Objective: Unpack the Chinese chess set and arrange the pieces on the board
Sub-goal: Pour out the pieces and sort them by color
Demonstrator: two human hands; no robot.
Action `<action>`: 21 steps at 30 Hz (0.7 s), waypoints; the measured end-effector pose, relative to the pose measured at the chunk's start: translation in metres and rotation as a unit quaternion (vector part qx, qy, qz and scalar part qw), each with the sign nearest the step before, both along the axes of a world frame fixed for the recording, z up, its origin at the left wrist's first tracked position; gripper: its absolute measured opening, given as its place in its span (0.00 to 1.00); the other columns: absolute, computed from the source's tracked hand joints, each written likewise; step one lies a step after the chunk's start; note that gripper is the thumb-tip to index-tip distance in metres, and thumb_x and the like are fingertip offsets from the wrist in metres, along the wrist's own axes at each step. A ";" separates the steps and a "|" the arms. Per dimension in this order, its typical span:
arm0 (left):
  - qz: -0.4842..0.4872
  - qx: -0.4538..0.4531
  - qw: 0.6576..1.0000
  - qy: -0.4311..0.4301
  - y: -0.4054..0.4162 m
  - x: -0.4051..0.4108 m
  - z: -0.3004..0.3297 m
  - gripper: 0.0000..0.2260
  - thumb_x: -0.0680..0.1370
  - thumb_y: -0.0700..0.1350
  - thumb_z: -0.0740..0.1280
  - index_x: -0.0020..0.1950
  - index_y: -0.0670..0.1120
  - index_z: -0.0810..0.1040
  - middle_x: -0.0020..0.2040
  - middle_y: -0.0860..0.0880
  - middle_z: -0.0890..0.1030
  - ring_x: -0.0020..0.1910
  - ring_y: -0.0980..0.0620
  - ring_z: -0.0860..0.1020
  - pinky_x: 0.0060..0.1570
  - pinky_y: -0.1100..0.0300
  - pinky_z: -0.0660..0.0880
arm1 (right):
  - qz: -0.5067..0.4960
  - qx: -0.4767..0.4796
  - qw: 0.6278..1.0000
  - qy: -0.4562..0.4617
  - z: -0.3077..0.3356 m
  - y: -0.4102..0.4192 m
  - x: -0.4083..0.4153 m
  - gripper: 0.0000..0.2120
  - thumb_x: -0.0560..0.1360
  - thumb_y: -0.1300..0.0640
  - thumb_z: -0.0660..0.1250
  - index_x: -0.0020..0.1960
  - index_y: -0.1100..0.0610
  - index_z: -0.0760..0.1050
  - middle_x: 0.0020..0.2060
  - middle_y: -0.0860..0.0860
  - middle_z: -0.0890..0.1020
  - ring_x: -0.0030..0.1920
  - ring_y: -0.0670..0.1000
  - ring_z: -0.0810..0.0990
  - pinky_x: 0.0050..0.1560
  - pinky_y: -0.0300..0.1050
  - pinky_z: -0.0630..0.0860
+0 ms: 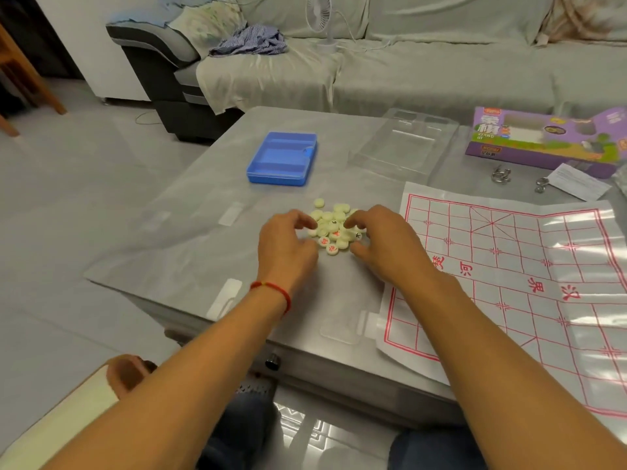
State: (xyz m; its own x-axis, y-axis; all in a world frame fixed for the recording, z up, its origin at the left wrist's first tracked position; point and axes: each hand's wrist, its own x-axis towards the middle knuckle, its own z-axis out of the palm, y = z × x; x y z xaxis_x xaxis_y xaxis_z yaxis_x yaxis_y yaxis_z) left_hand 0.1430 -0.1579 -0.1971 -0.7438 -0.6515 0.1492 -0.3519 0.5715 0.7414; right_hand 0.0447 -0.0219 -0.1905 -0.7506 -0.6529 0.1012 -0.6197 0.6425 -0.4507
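Note:
A heap of cream round chess pieces (334,225) lies on the grey table (190,232), most face down, a few showing red or black characters. My left hand (288,245) curls against the heap's left side, and my right hand (380,242) curls against its right side, fingertips touching pieces. Neither hand clearly holds one. The paper board (529,276) with red grid lines lies spread at the right with no pieces on it. An open blue plastic case (281,157) sits beyond the heap.
A clear plastic tray (403,144) and the purple set box (543,140) lie at the table's far right, with metal rings (500,174) and a paper slip (576,181) near them. A sofa (441,69) with a small white fan (322,15) stands behind the table.

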 end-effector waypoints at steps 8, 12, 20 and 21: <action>-0.098 -0.180 0.976 -0.073 0.013 0.011 -0.019 0.10 0.77 0.53 0.68 0.58 0.55 0.79 0.53 0.51 0.77 0.55 0.48 0.74 0.54 0.49 0.72 | 0.018 -0.029 0.999 0.038 -0.010 -0.008 0.003 0.11 0.77 0.51 0.70 0.59 0.49 0.81 0.51 0.51 0.79 0.50 0.52 0.78 0.52 0.48 0.76; -0.110 -0.229 0.963 -0.095 0.013 0.006 -0.016 0.11 0.80 0.52 0.66 0.59 0.52 0.82 0.56 0.50 0.78 0.57 0.46 0.74 0.54 0.49 0.71 | 0.005 -0.067 0.997 0.032 -0.004 -0.006 0.000 0.09 0.78 0.52 0.69 0.56 0.51 0.83 0.50 0.50 0.83 0.48 0.50 0.80 0.52 0.46 0.76; -0.125 -0.221 0.963 -0.090 0.005 0.014 -0.011 0.07 0.77 0.49 0.71 0.50 0.49 0.86 0.50 0.48 0.83 0.51 0.46 0.76 0.50 0.50 0.75 | -0.041 -0.082 0.977 -0.193 0.009 0.016 0.014 0.09 0.77 0.55 0.71 0.56 0.54 0.84 0.40 0.48 0.85 0.37 0.46 0.83 0.41 0.37 0.80; -0.126 -0.216 0.964 -0.095 0.005 0.017 -0.009 0.06 0.77 0.49 0.71 0.50 0.49 0.86 0.49 0.49 0.83 0.51 0.47 0.77 0.50 0.53 0.74 | -0.032 -0.066 0.980 -0.186 0.008 0.016 0.017 0.09 0.77 0.55 0.71 0.56 0.54 0.84 0.41 0.49 0.85 0.37 0.46 0.83 0.43 0.38 0.80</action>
State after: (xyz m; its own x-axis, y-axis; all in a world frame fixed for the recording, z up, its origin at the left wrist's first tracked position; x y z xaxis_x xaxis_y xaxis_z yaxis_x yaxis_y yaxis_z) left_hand 0.1598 -0.1527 -0.2063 -0.9105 -0.3550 0.2120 -0.2681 0.8972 0.3510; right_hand 0.0620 -0.0056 -0.1828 -0.7907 -0.6029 -0.1060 -0.3572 0.5950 -0.7200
